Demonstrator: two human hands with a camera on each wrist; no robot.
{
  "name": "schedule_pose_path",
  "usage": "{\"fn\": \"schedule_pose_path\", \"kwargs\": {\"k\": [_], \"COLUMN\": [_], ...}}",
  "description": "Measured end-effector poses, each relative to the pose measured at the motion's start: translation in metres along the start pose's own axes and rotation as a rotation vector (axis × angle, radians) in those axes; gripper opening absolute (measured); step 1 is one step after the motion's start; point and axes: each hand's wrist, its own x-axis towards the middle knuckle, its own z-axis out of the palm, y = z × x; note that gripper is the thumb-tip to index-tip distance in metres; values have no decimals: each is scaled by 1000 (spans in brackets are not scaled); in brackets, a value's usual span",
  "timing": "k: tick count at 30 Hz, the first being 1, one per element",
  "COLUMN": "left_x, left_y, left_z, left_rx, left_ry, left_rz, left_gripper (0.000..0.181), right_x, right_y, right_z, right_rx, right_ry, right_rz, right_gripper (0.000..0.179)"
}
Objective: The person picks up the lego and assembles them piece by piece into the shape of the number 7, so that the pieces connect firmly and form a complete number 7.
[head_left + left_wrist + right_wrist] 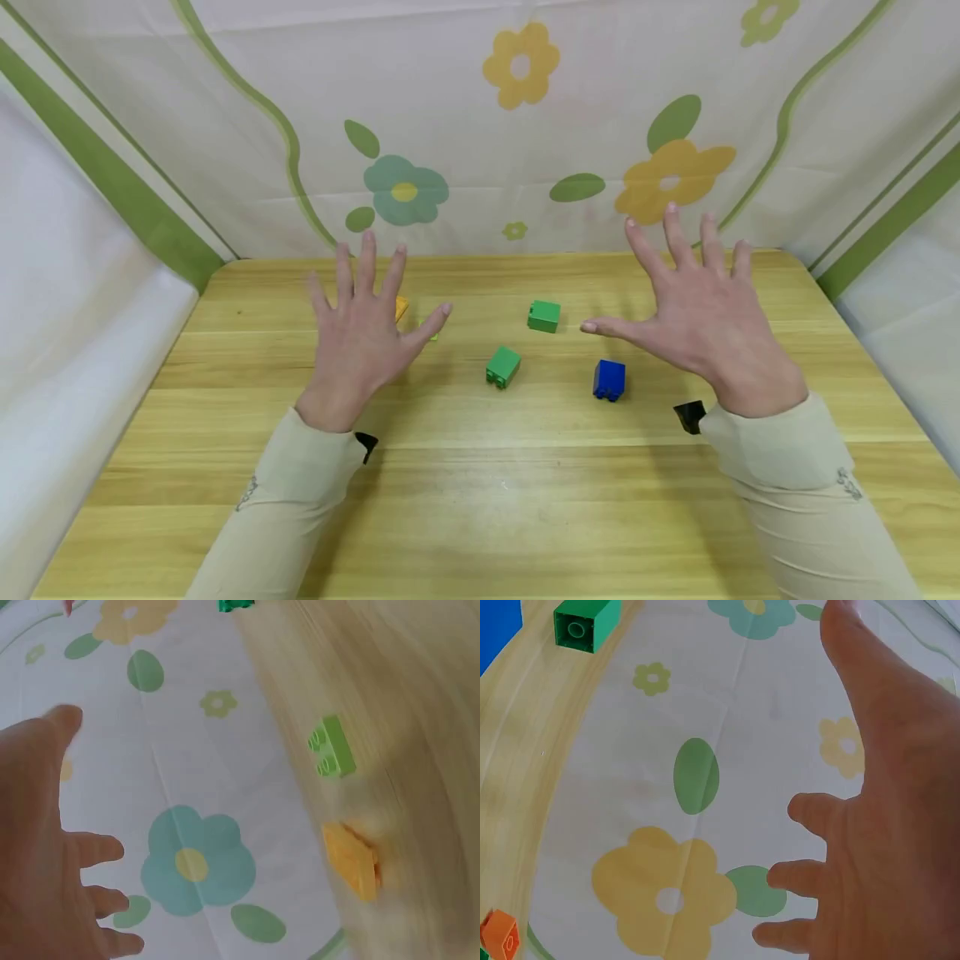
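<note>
Both hands hover above the wooden table, fingers spread and holding nothing. My left hand (356, 342) partly covers a yellow-orange toy brick (402, 309) and a lime green brick (435, 335) in the head view; the left wrist view shows the lime brick (339, 748) and the yellow-orange one (351, 860) fully. Between the hands lie two green bricks, one farther back (543, 317) and one nearer (503, 367). A blue brick (609, 380) sits left of my right hand (712, 329). The right wrist view adds an orange brick (500, 935), hidden in the head view.
A white curtain (465, 108) with flowers and leaves hangs along the table's back edge, and white cloth also flanks both sides. The wooden tabletop (495, 508) stretches toward me. Dark wrist-mounted pieces (689, 417) stick out at both cuffs.
</note>
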Motion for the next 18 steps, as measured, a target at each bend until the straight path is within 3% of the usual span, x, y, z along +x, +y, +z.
{"fn": "schedule_pose_path", "kwargs": {"k": [6,11,18], "left_x": [-7,-13,-22], "left_y": [8,15,29], "left_z": [9,21,36], "left_rx": [-179,-261,-328], "left_ry": [-4,6,-184], "left_rz": [93,193,285], "left_gripper": [76,62,49], "right_x": [-3,-6,-10], "right_y": [7,12,21], "right_z": [-1,4,27], "right_rx": [189,282,426], "right_ry": [11,11,-8], "right_rz": [-81,-102,-95], "right_gripper": [102,92,77]}}
